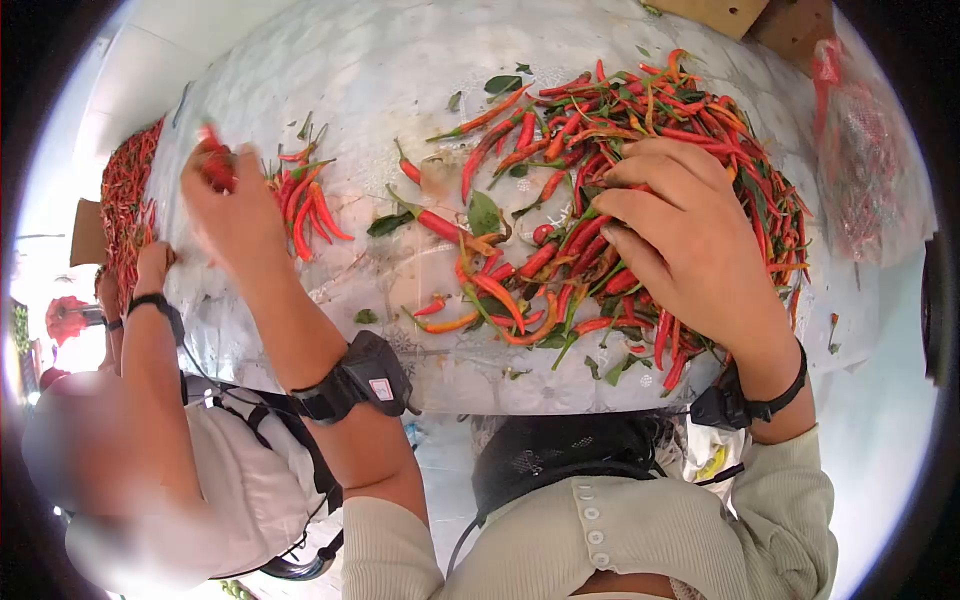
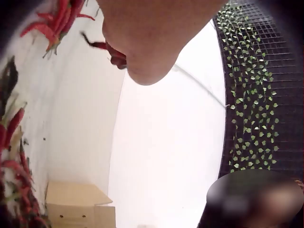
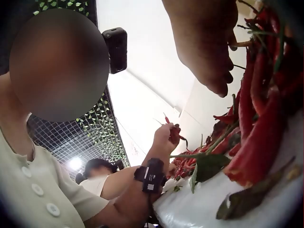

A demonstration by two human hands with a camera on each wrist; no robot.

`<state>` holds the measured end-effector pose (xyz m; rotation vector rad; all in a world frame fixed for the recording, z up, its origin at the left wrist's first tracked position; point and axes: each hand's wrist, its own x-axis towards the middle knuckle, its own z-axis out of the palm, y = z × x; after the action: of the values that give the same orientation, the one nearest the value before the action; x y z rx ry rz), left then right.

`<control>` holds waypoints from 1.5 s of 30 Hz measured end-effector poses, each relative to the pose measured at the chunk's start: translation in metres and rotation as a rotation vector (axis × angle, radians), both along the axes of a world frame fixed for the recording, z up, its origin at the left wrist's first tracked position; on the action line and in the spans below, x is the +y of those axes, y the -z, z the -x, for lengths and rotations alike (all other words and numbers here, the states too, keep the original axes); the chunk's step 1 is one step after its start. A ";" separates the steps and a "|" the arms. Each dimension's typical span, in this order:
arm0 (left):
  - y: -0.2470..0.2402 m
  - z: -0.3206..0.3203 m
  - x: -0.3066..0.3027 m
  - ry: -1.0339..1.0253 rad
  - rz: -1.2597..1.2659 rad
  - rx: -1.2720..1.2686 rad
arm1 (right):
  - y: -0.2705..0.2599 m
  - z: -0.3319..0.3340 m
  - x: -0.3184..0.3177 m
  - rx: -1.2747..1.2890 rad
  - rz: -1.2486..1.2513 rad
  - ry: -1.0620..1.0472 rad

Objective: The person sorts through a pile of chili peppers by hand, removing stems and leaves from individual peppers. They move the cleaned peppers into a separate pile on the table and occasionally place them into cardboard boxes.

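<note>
My left hand [image 1: 238, 220] is raised over the left part of the table and grips a few red chili peppers [image 1: 217, 168]; in the left wrist view one dark-tipped chili [image 2: 114, 54] sticks out past the hand. Just right of it lies a small group of red chilies [image 1: 318, 208] with green stems. On the right, my right hand [image 1: 690, 230] reaches over a large pile of red and orange chilies [image 1: 600, 120] mixed with leaves, its fingers spread and fingertips at the chilies. In the right wrist view, a big red chili [image 3: 256, 147] lies below that hand [image 3: 204, 42].
A plastic-covered table [image 1: 350, 100] bears everything. Loose chilies and a green leaf [image 1: 484, 212] lie between the two groups. At the right edge is a red-and-clear plastic bag [image 1: 860, 160]. Another person's arm [image 1: 155, 330] reaches toward a chili heap [image 1: 130, 200] at far left.
</note>
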<state>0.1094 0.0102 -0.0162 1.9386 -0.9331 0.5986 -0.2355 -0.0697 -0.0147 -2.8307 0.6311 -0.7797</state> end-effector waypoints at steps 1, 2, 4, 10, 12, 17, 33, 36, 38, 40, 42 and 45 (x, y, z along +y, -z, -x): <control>0.005 -0.005 0.002 -0.135 -0.241 -0.282 | 0.000 -0.001 -0.001 0.001 0.004 -0.010; 0.011 -0.007 0.005 -0.198 -0.286 -0.407 | 0.001 -0.002 -0.001 0.000 0.005 -0.016; -0.010 0.018 0.008 0.019 -0.344 -0.175 | 0.004 -0.001 0.000 -0.002 -0.001 -0.020; -0.023 0.068 0.011 1.005 -0.745 0.265 | 0.004 0.004 -0.004 -0.031 0.001 0.027; -0.011 0.073 0.003 1.036 -0.815 0.074 | 0.004 0.004 -0.005 -0.025 -0.015 0.016; -0.014 0.072 -0.002 1.146 -0.786 0.167 | 0.004 0.002 -0.003 -0.011 -0.013 0.006; 0.016 0.064 -0.031 0.601 -0.827 0.418 | 0.005 0.006 -0.002 -0.033 -0.019 0.010; 0.012 0.065 -0.027 0.597 -0.826 0.342 | 0.003 0.008 -0.003 -0.036 -0.017 0.011; 0.014 0.060 -0.022 0.589 -0.831 0.203 | 0.002 0.008 -0.002 -0.043 -0.026 0.003; 0.007 0.058 -0.016 0.511 -0.698 0.164 | 0.001 0.009 -0.003 -0.040 -0.021 0.002; -0.003 0.051 -0.016 0.382 -0.588 0.266 | 0.001 0.010 -0.002 -0.027 -0.012 0.004; -0.005 0.017 -0.010 0.114 -0.450 0.151 | 0.007 0.007 -0.003 -0.143 0.076 0.024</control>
<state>0.0925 0.0001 -0.0108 2.2680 -1.1429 0.1784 -0.2429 -0.0730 -0.0217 -2.8068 0.6271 -1.0203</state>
